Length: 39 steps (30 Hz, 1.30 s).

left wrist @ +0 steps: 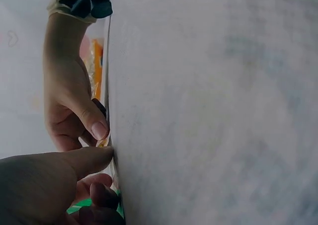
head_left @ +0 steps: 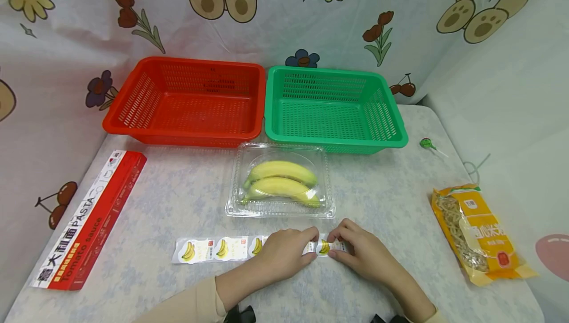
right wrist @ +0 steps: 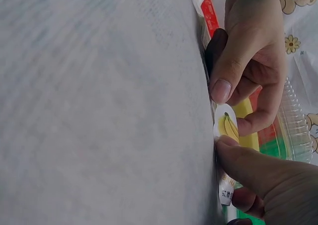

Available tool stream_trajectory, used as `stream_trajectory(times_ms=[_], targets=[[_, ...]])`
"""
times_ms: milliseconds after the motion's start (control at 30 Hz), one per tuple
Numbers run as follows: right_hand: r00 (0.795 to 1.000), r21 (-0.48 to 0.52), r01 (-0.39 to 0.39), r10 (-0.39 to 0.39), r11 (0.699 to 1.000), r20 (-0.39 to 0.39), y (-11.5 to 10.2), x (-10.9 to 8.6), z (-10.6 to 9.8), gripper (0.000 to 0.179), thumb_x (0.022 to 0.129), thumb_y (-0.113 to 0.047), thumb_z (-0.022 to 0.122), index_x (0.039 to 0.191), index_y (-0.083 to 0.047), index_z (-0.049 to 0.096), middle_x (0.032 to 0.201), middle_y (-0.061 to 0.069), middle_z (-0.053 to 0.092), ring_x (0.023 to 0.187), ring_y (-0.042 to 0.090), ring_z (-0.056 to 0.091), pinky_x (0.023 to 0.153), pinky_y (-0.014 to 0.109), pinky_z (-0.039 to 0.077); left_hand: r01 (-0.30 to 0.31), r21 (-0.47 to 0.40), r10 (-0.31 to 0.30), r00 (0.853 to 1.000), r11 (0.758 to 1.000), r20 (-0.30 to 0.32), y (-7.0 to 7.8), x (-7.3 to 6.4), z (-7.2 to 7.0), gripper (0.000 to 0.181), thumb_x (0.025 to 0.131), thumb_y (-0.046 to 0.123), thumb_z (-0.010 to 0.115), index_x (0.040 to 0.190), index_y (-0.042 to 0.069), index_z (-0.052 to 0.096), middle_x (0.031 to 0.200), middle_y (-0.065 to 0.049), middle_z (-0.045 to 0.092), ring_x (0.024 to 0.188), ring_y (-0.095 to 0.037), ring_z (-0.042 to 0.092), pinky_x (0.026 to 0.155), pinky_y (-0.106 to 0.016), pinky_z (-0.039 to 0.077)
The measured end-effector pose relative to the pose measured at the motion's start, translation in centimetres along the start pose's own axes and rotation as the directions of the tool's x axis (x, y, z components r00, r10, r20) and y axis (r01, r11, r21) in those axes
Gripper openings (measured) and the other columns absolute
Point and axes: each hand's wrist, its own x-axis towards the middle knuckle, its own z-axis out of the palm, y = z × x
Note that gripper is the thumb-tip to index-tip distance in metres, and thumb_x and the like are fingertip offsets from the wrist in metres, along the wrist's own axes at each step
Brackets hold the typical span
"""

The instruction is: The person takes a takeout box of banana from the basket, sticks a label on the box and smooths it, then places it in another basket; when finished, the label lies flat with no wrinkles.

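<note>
A strip of banana stickers [head_left: 231,249] lies across the front of the table, white with a yellow banana bunch printed on each label. My left hand [head_left: 286,249] holds it towards its right part, thumb and index finger curled at the strip's edges and covering some labels. Just to the right, my right hand [head_left: 366,251] pinches the last banana sticker [right wrist: 227,124] between thumb and fingers. In the right wrist view that label stands tilted up between the two hands. Behind them sits a clear plastic box [head_left: 284,209] with two bananas [head_left: 282,187] inside.
A red basket [head_left: 191,138] and a green basket [head_left: 338,142] stand side by side at the back. The red pasta box [head_left: 93,224] lies at the left, a yellow noodle packet [head_left: 482,234] at the right. A green lollipop [head_left: 426,143] lies near the right edge.
</note>
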Motion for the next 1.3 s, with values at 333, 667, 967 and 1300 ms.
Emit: stream_trajectory(times_ms=[333, 667, 967, 1300], targets=[[1.000, 0.033, 0.029, -0.029, 0.999, -0.001, 0.0, 0.0, 0.0, 0.023, 0.086, -0.029, 0.078, 0.103, -0.032, 0.062, 0.103, -0.017, 0.054, 0.061, -0.002, 0.041, 0.054, 0.016, 0.040, 0.013, -0.095, -0.015, 1.000, 0.995, -0.017, 0.1, 0.4, 0.0, 0.013, 0.093, 0.035, 0.067, 0.099, 0.024, 0.065, 0.081, 0.013, 0.062, 0.064, 0.002, 0.050, 0.052, -0.018, 0.039], [1.000, 0.119, 0.031, -0.031, 0.992, -0.003, -0.1, -0.1, -0.4, 0.027, 0.086, -0.028, 0.078, 0.104, -0.031, 0.058, 0.092, -0.015, 0.051, 0.061, 0.004, 0.043, 0.053, 0.016, 0.039, 0.026, -0.268, -0.039, 0.998, 0.963, -0.046, 0.6, 0.6, -0.1, 0.005, 0.092, 0.023, 0.068, 0.090, 0.020, 0.072, 0.081, 0.015, 0.069, 0.066, 0.007, 0.055, 0.057, -0.014, 0.043], [0.998, 0.300, 0.059, -0.067, 0.952, 0.017, -0.6, -0.4, -2.3, 0.027, 0.088, -0.021, 0.076, 0.106, -0.024, 0.056, 0.094, -0.008, 0.053, 0.059, 0.011, 0.042, 0.052, 0.019, 0.040, 0.045, -0.347, -0.066, 0.997, 0.937, -0.051, 1.4, -0.3, -2.0, 0.005, 0.092, 0.024, 0.068, 0.088, 0.026, 0.071, 0.079, 0.020, 0.064, 0.060, 0.005, 0.049, 0.056, -0.015, 0.042], [0.998, 0.408, 0.064, -0.055, 0.910, -0.034, -2.7, 0.0, -4.3, 0.024, 0.091, -0.003, 0.068, 0.105, -0.021, 0.061, 0.063, -0.005, 0.047, 0.051, -0.001, 0.035, 0.043, 0.020, 0.035, 0.007, -0.420, -0.077, 0.986, 0.908, -0.151, 1.7, -2.4, -5.4, 0.010, 0.091, 0.021, 0.066, 0.090, 0.029, 0.071, 0.081, 0.024, 0.064, 0.072, 0.006, 0.057, 0.065, -0.016, 0.046]])
